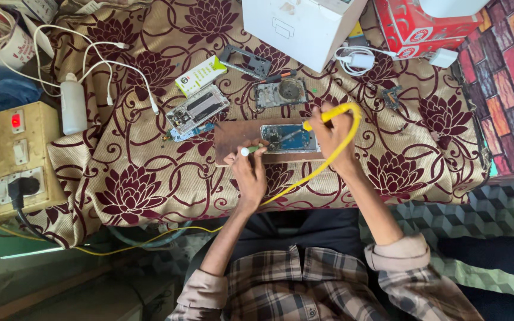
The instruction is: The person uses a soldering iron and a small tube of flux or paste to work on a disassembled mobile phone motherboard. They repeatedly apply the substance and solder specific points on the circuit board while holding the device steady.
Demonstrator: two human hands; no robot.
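Floral cloth (150, 178) covers the table, filling most of the frame. White box (301, 27) at top centre, cut off by the top edge; red box (414, 24) at upper right, also cut off. Switchboard (7, 154) at left edge with a black plug in it, partly out of frame. White bottle (73, 106) upper left, white cables looping around it. Wooden board (239, 139) at centre, the open phone (290, 137) lying on its right part, insides showing blue; detail too small to read. A second opened phone (197, 110) sits just upper left of the board, a green-white packet (200, 75) above it, a round-part circuit piece (281, 92) above the board.

Right hand (331, 137) is closed around a yellow iron (328, 113), its tip over the phone; the tip's contact is hard to make out. Its yellow cord (304, 178) curves around the hand and runs down left off the table. Left hand (250, 175) pinches a thin green-white tool (251, 150) between fingertips at the board's lower edge, tip toward the phone. Fingers of both hands partly hidden from above.
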